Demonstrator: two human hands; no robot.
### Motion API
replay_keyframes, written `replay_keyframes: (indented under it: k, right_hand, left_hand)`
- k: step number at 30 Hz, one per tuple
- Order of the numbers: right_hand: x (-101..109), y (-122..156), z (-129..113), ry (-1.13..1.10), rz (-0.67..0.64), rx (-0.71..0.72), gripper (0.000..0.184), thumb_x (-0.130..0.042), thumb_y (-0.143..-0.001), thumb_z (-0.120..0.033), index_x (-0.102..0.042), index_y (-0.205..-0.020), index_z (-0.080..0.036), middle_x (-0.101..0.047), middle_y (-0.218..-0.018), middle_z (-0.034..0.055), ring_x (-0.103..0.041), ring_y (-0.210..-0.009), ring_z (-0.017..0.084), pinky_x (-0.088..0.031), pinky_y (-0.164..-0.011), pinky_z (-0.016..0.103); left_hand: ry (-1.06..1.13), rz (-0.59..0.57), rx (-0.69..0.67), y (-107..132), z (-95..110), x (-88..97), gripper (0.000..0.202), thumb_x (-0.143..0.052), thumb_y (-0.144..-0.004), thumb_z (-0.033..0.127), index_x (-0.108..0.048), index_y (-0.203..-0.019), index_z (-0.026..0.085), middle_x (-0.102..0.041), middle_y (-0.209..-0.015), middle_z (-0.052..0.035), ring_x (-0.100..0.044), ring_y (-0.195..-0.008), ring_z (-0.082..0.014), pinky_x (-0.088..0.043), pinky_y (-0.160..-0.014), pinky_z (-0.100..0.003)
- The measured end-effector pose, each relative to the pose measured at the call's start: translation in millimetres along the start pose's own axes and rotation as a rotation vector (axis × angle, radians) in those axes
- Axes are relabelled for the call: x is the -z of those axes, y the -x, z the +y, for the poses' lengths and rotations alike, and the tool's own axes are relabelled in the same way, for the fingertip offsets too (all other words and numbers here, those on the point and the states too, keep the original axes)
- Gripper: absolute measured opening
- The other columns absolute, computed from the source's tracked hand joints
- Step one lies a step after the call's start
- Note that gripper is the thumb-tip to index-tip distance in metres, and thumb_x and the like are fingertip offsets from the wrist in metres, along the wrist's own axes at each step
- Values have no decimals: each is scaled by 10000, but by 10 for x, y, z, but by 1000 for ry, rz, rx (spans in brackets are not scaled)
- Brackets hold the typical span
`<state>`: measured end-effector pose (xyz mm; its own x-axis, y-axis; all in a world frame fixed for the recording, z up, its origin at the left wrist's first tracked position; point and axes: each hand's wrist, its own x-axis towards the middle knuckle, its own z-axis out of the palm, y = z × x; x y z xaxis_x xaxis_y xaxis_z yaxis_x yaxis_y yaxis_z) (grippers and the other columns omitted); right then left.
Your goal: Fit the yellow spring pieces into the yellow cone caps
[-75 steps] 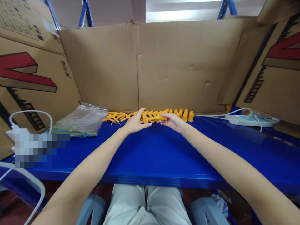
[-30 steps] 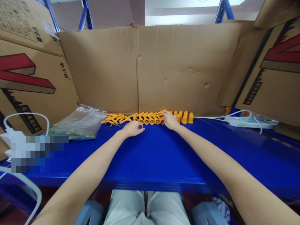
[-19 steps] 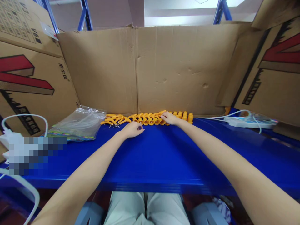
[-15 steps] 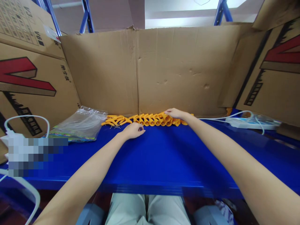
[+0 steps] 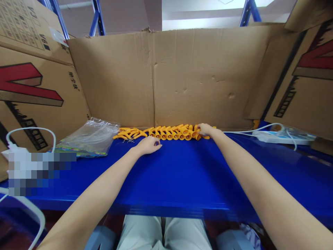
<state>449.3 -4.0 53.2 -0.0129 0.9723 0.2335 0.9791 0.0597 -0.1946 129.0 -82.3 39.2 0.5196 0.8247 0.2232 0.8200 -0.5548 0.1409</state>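
Observation:
A row of orange plastic trumpet-shaped pieces (image 5: 176,136) lies along the back of the blue table, flared ends facing me. My right hand (image 5: 205,129) is at the row's right end, fingers bent down on an orange piece; the fingertips are partly hidden. My left hand (image 5: 148,145) rests on the table just in front of the row's left end, its fingers curled into a loose ring. Whether anything is inside them I cannot make out. Left of the row lie slim curved orange pieces (image 5: 127,133) with a small heap of metal screws (image 5: 128,140) before them.
Clear plastic bags (image 5: 90,137) lie on the blue table (image 5: 171,177) at left. Cardboard (image 5: 197,76) walls the back, with boxes (image 5: 33,90) at both sides. A white power strip (image 5: 283,136) with cables lies at right; a white charger (image 5: 19,156) stands at left.
My right hand has moved to the right along the row of orange pieces, uncovering those it was over. My left hand has stayed in place.

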Motion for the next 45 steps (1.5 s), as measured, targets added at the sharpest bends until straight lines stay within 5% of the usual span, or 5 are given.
replay_keyframes:
  k: [11, 16, 21, 27, 45]
  right_hand:
    - [541, -2, 66, 117, 88, 45, 180, -720, -640, -101, -663, -790, -182, -697, -817, 73, -653, -781, 208, -474, -685, 297]
    - [765, 166, -42, 170, -310, -55, 135, -767, -636, -178, -633, -635, -181, -643, -582, 43, -639, -583, 209, -474, -581, 332]
    - [372, 488, -216, 47, -479, -35, 208, -773, -664, -279, -610, -592, -172, -632, -592, 75, -633, -613, 222, -468, -596, 343]
    - [-213, 752, -296, -169, 20, 95, 221, -681, -754, -359, -559, -803, -182, -643, -759, 46, -618, -723, 197, -440, -636, 283]
    - [-246, 712, -292, -42, -16, 72, 298, -617, -807, -463, -545, -802, -174, -650, -801, 82, -603, -705, 202, -386, -572, 263]
  left_hand:
    - [12, -4, -21, -11, -10, -18, 269, -501, -827, 364, -686, -847, 170, -705, -783, -57, -616, -698, -174, -440, -648, -271]
    - [-7, 5, -14, -17, -18, -39, 283, -493, -833, 369, -693, -858, 170, -704, -805, -67, -620, -725, -188, -444, -668, -282]
    - [-26, -6, -16, -16, -22, -43, 298, -493, -840, 381, -696, -884, 168, -704, -833, -74, -627, -753, -196, -445, -680, -285]
    - [-58, 19, 42, -5, -22, 4, 293, -489, -844, 387, -694, -878, 180, -712, -869, -72, -639, -784, -200, -457, -705, -285]
    - [-52, 300, 840, 277, -972, 133, 292, -509, -815, 98, -579, -1096, 132, -480, -1319, -190, -460, -1195, -371, -338, -933, -550]
